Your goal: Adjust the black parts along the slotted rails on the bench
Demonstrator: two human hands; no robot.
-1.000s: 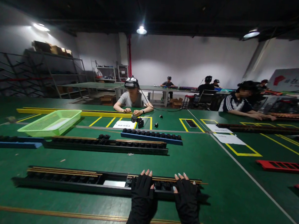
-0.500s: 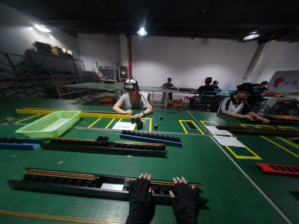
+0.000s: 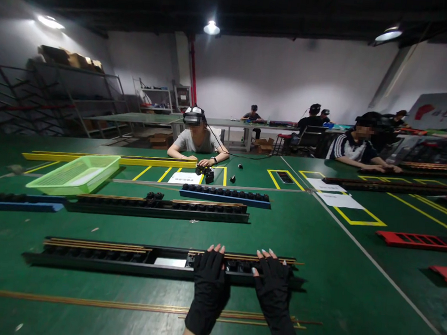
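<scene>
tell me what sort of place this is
Most likely a factory assembly workshop: a long green workbench marked with yellow tape, a long black bar fixture edged with brass strips, and steel storage racks topped with cartons.

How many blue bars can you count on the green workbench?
2: one blue bar at the left edge, running out of view; another farther ahead, near centre. Others may be hidden.

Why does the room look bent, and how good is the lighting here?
In the head view, the wide lens makes the shelves lean and stretches the green table; the ceiling lamp glares white against dark surroundings; the left hand and right hand look fairly sharp.
</scene>
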